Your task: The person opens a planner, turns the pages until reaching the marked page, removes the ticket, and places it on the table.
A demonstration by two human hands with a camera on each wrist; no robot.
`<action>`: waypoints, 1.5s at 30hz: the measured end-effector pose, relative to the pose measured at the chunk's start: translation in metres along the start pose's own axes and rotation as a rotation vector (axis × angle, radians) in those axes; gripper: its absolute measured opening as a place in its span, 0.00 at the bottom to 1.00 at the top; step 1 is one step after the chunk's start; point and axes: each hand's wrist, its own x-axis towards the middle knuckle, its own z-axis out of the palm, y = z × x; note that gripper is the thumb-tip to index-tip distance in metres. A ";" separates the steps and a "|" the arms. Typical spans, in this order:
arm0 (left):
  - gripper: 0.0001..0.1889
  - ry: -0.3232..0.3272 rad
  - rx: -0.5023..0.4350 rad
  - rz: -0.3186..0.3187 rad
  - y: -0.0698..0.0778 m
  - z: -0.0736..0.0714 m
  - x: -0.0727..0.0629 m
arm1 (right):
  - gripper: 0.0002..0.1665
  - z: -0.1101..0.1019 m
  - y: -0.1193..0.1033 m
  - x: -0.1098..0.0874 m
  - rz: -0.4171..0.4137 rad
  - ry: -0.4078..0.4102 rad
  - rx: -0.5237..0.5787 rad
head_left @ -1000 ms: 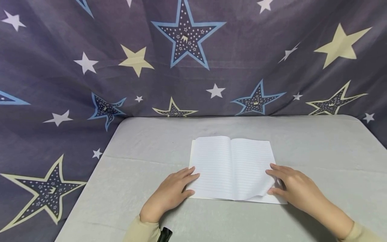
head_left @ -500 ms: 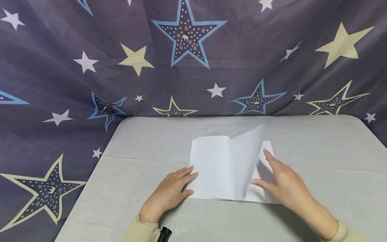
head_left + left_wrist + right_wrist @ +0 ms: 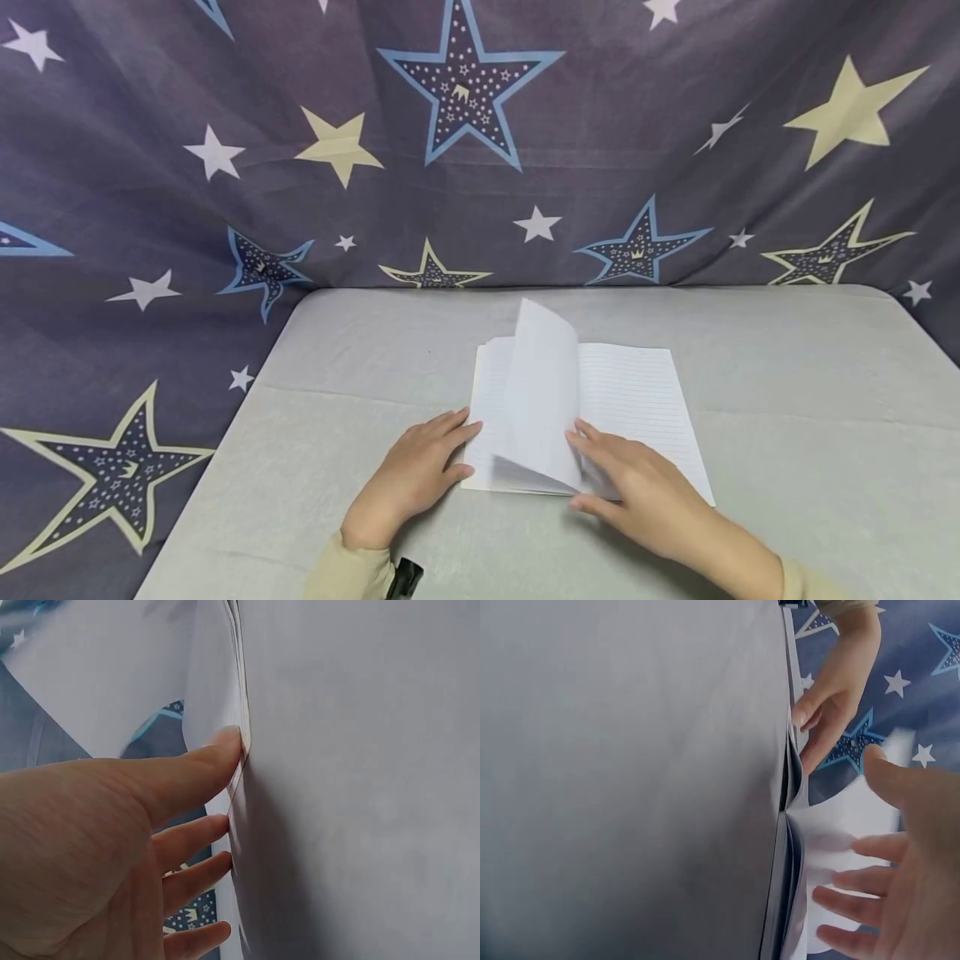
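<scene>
An open lined notebook (image 3: pixel 637 392) lies on the grey surface in the head view. One of its pages (image 3: pixel 546 383) stands curled up over the left half, its free edge leaning left. At the notebook's left edge rests my left hand (image 3: pixel 412 475), fingers spread; in the left wrist view its thumb (image 3: pixel 214 761) touches the edge of the sheets. My right hand (image 3: pixel 645 492) is over the lower part near the spine, fingertips right at the raised page. In the right wrist view those fingers (image 3: pixel 862 904) are extended and apart, with no sheet pinched between them.
The notebook lies on a grey cloth-covered table (image 3: pixel 360 358). Behind and to the left hangs a dark curtain (image 3: pixel 262 75) printed with stars. A black strap (image 3: pixel 406 577) sits by the left sleeve.
My right hand has moved left from the notebook's right edge to near the spine. The page lifted from the right side and swung over to the left. My left hand barely shifted.
</scene>
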 end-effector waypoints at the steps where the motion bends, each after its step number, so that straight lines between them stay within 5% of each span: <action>1: 0.28 0.000 0.003 -0.010 0.000 -0.001 0.000 | 0.42 0.001 -0.001 0.000 -0.002 -0.026 0.000; 12: 0.28 0.041 0.053 -0.077 -0.003 -0.007 0.000 | 0.37 0.002 -0.004 -0.005 -0.052 -0.190 -0.022; 20: 0.30 0.033 -0.002 0.032 0.011 -0.002 0.002 | 0.31 0.000 -0.006 -0.005 -0.060 -0.206 -0.030; 26: 0.28 0.002 0.042 0.056 0.015 0.004 0.002 | 0.29 -0.003 -0.001 -0.007 -0.044 -0.161 -0.013; 36: 0.28 0.003 0.046 0.062 0.015 0.006 0.000 | 0.26 -0.022 0.045 -0.021 -0.006 0.005 -0.029; 45: 0.28 0.004 0.032 0.066 0.014 0.006 0.000 | 0.46 -0.036 0.103 -0.040 -0.051 -0.009 0.030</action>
